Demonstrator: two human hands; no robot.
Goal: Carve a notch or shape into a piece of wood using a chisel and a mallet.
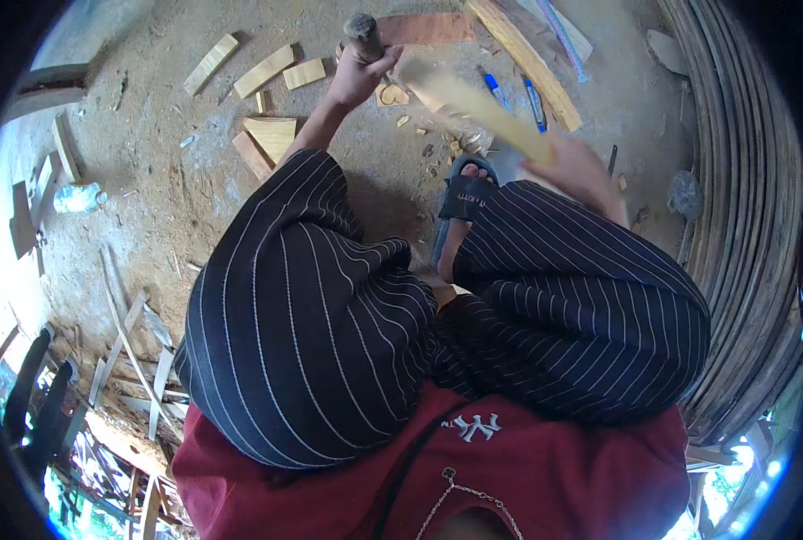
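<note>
My left hand [358, 79] is closed round the thick wooden handle of a chisel [363, 38], whose worn, dark end points up. Its tip is mostly hidden beside a small wooden piece [391, 95] with a curved outline cut in it, low on the ground. My right hand [579, 169] grips a pale wooden stick [482, 108], smeared by motion. The stick slants up and left, its far end near the chisel handle but apart from it. Wood chips [455, 144] lie scattered below the piece.
Cut wooden blocks [264, 70] lie at the far left. Blue markers [534, 103] and a long wooden plank [527, 63] are at the far right. My sandalled foot [464, 193] is close to the chips. Stacked long strips [734, 180] line the right side; a plastic bottle [79, 198] lies left.
</note>
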